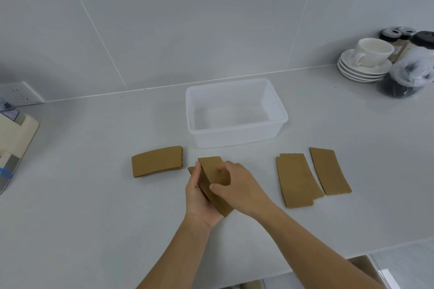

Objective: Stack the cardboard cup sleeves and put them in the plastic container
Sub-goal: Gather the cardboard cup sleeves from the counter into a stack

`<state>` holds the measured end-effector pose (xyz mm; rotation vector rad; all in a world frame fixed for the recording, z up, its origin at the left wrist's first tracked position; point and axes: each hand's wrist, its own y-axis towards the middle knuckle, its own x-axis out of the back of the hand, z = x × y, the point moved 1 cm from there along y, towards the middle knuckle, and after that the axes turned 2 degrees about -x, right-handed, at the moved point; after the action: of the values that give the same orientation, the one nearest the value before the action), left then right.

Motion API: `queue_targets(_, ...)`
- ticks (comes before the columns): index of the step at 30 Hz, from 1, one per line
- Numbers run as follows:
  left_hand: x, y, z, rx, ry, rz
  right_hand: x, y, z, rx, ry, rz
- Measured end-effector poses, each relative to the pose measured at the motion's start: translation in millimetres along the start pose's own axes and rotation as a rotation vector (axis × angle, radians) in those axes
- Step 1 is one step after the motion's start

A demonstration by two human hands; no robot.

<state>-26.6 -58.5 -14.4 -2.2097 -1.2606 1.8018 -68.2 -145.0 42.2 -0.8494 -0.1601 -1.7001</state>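
A small stack of brown cardboard sleeves (212, 171) is held between both hands at the middle of the counter. My left hand (199, 204) cups it from below and the left. My right hand (237, 185) presses on it from the right. Another flat sleeve stack (157, 164) lies to the left. Two overlapping sleeves (297, 180) and a single sleeve (330, 171) lie to the right. The clear plastic container (237, 135) stands just behind, with nothing inside.
White saucers with a cup (366, 61) and dark-lidded jars (408, 73) stand at the back right. A beige object (14, 145) sits at the left edge under a wall socket (21, 96). The counter's front edge drops off at the lower right.
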Motion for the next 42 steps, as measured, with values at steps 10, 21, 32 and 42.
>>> queue_targets(10,-4,-1,1,-0.028,-0.017,0.006,-18,-7,-3,0.092,0.022,-0.013)
queue_targets(21,-2,3,6,0.064,-0.044,-0.113,1,4,-12,0.099,-0.202,0.272)
queue_targets(32,-26,16,19,0.127,-0.023,-0.051,88,19,-40,-0.095,-0.183,0.072)
queue_targets(42,-30,25,31,0.146,0.010,-0.057,57,-1,-104,-0.377,-0.471,-0.440)
